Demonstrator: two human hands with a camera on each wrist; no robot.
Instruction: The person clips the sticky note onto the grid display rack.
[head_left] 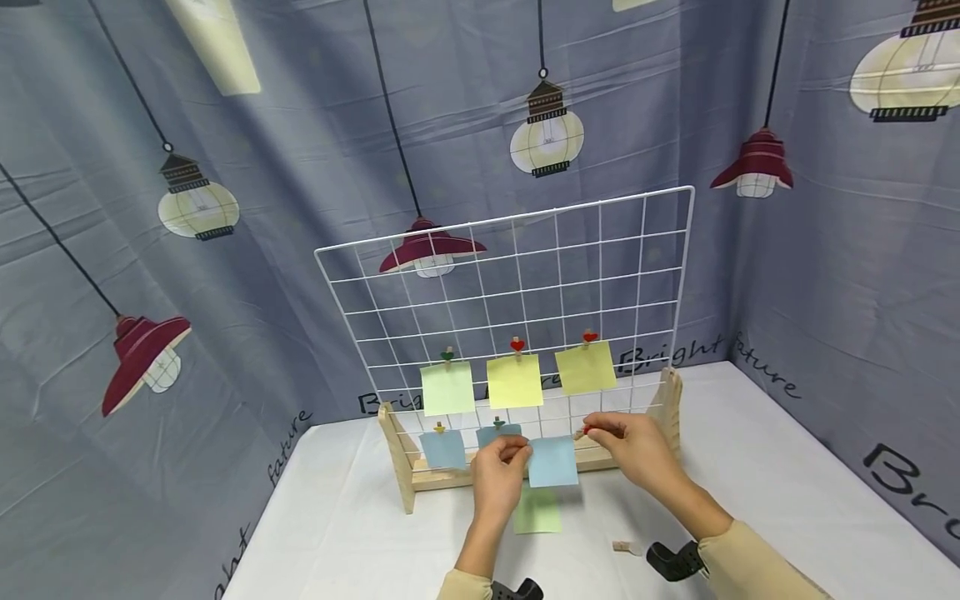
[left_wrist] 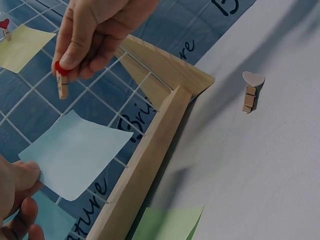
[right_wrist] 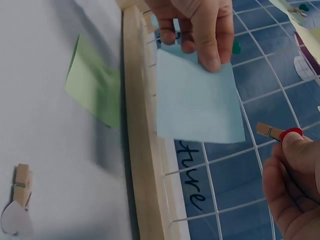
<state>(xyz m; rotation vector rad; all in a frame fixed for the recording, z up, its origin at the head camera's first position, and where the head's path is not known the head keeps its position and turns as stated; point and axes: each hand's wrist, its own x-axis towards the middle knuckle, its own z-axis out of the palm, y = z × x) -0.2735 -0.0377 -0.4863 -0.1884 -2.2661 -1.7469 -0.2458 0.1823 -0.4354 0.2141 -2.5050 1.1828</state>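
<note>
My left hand (head_left: 498,477) pinches a light blue sticky note (head_left: 553,462) by its left edge, against the lower part of a white wire grid (head_left: 577,302). To the right of the note, my right hand (head_left: 637,450) pinches a small wooden clothespin (right_wrist: 269,131) with a red heart on it, between thumb and fingers. In the right wrist view the clothespin's tip points toward the note, apart from it. Two more blue notes (head_left: 444,451) hang from clips on the bottom row, one partly hidden behind my left hand.
A pale green note (head_left: 448,388) and two yellow notes (head_left: 514,382) hang clipped above. The grid stands in a wooden base (head_left: 442,478). On the white table lie a green note (head_left: 537,512) and a clothespin with a white heart (left_wrist: 249,99).
</note>
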